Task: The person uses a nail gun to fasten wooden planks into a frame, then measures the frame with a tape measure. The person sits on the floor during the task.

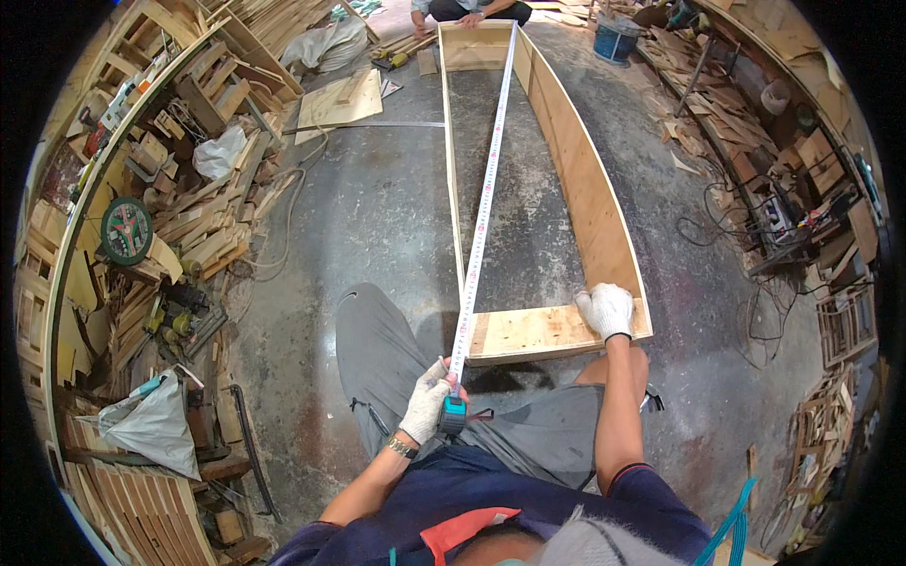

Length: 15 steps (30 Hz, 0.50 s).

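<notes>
Person crouches at 6 o'clock end of a long plywood frame (576,179) lying on the concrete floor (377,208). Left hand (427,401), in white work glove, is closed around a teal tape measure case (453,413), thumb and fingers pinching the blade where it leaves the case, just off the near left corner of the frame. Tape blade (483,198) runs diagonally from there up to the far right corner at 12 o'clock, where another person's hands (472,16) sit at the far end board; whether they hold the hook, cannot tell. Right hand (605,309), also gloved, lies flat with fingers together, pressed down on the near end board (533,332) at its right corner, at about 2 o'clock from the case.

Looks like a diagonal check for square. To do it well: keep blade taut and straight, no sag or twist, case tight on the very corner point, right hand holding frame steady, read straight down over the mark.

Scrap wood stacks (203,208) at 9 o'clock, green round gauge-like disc (125,230) among them, blue bucket (615,40) at 1 o'clock, cables (746,236) at 3 o'clock.
</notes>
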### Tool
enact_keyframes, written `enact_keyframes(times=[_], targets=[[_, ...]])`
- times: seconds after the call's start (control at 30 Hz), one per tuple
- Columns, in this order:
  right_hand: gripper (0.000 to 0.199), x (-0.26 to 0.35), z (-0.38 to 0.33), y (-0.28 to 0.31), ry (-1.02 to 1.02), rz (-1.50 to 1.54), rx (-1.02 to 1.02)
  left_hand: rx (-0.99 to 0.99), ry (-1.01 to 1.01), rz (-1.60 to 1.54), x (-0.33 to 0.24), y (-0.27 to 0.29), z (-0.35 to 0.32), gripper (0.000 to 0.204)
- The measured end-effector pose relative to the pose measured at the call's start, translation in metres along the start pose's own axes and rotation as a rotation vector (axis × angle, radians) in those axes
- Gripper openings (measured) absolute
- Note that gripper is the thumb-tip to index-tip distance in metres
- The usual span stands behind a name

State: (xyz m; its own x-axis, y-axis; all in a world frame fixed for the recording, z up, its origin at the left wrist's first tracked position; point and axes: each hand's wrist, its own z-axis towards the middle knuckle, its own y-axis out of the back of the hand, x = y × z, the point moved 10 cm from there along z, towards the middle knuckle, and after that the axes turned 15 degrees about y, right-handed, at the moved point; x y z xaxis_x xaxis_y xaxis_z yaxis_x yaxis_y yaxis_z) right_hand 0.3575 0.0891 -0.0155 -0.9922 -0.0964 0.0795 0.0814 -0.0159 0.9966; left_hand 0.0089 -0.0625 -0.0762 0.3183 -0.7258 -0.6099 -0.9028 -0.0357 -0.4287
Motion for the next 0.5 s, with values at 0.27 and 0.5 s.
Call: enact_keyframes(times=[0.27, 0.5], targets=[[0.049, -0.004, -0.002, -0.005, 0.018, 0.008, -0.034, -0.079, -0.064, 0.12, -0.035, 0.015, -0.025, 0.045], [0.05, -0.004, 0.0, -0.005, 0.033, 0.011, -0.021, -0.049, -0.009, 0.041, -0.003, -0.001, -0.007, 0.046]])
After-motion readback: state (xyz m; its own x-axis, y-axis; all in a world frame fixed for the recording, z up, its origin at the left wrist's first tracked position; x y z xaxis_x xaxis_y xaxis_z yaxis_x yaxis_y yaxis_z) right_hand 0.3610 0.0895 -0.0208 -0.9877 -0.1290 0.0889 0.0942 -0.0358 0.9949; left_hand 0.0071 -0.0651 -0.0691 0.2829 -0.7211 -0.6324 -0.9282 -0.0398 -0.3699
